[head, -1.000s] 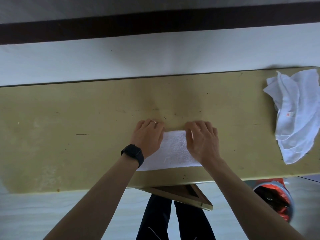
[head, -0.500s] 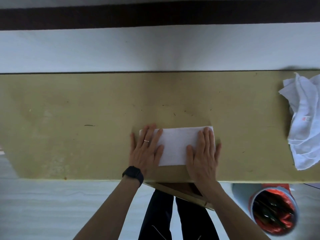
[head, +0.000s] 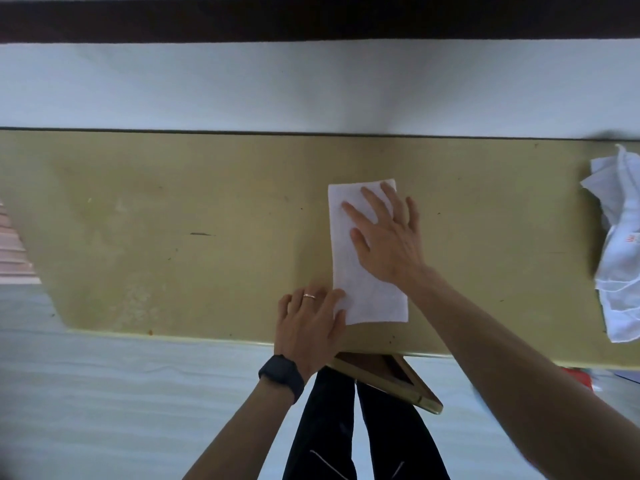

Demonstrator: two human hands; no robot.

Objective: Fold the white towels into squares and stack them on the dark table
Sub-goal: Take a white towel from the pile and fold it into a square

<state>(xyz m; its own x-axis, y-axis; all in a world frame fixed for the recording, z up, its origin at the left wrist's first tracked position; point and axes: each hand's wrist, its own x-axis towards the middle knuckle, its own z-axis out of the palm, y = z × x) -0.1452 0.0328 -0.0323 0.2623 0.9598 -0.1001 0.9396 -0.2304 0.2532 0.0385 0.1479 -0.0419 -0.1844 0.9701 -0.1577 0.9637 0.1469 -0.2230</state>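
Observation:
A white towel [head: 363, 292], folded into a long narrow rectangle, lies on the olive-yellow table [head: 173, 220] with its long side pointing away from me. My right hand [head: 384, 233] lies flat on its far half, fingers spread. My left hand [head: 311, 323] rests on the table at the towel's near left corner, thumb and fingertips touching its edge. A heap of unfolded white towels [head: 620, 258] sits at the table's right end. No folded stack is in view.
The table's near edge [head: 207, 339] runs just below my left hand. A wooden frame piece [head: 391, 375] sticks out under the table by my legs. A pale floor surrounds the table, with a dark band [head: 311, 19] along the far wall.
The towel has turned from lying crosswise to lying lengthwise, away from me. My right hand moved up onto its far half, and my left hand slid to its near left corner.

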